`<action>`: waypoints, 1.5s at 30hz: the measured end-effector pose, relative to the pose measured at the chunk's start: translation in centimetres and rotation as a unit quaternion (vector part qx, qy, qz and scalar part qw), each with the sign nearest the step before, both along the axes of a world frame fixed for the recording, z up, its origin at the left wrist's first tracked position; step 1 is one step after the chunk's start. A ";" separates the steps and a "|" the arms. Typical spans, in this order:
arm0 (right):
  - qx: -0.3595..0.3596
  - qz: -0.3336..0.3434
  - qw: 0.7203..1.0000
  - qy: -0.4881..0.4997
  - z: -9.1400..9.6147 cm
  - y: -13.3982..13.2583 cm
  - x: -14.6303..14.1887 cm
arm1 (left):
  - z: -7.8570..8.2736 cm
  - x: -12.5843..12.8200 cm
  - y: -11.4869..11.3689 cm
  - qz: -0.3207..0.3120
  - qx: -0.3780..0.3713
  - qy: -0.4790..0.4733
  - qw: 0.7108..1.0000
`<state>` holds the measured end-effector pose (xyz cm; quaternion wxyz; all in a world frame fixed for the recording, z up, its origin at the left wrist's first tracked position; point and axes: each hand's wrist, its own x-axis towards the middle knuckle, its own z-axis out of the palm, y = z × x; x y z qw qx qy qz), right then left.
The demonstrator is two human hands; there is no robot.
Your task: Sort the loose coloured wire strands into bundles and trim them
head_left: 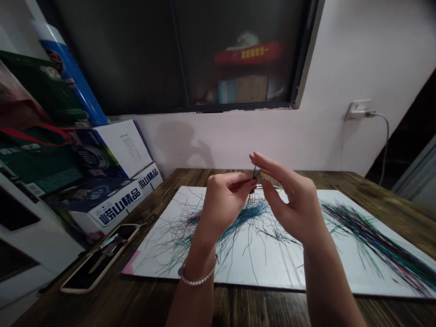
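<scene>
My left hand [223,200] and my right hand [289,197] are raised together above a white sheet [245,261] on the wooden table. Both pinch a small dark green bit of strand [256,173] between thumb and fingertips; the right hand's other fingers are stretched out. A pearl bracelet [197,279] circles my left wrist. Loose thin strands in blue and green [245,215] lie scattered on the sheet below my hands. A thicker bundle of dark, green and purple strands [371,236] lies along the sheet's right side.
A phone with small metal tools lying on it [102,256] rests on the table at left. Stacked printed boxes [112,195] and a blue can [73,75] stand beyond it. A dark window is ahead; a wall socket with a cable [357,110] is at right.
</scene>
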<state>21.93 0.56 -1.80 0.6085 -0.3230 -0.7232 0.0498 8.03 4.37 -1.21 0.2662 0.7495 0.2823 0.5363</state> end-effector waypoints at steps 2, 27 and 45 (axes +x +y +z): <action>0.007 -0.017 1.000 -0.012 0.0 0.0 0.0 | -0.1 0.0 0.1 -0.001 0.003 -0.006 1.000; 0.000 -0.003 1.000 0.009 0.6 -0.6 -0.6 | 0.2 -0.1 -0.1 0.021 0.000 -0.014 1.000; -0.118 0.229 0.951 0.171 -0.2 0.9 1.1 | 1.1 0.3 -1.2 -0.180 -0.166 -0.032 0.969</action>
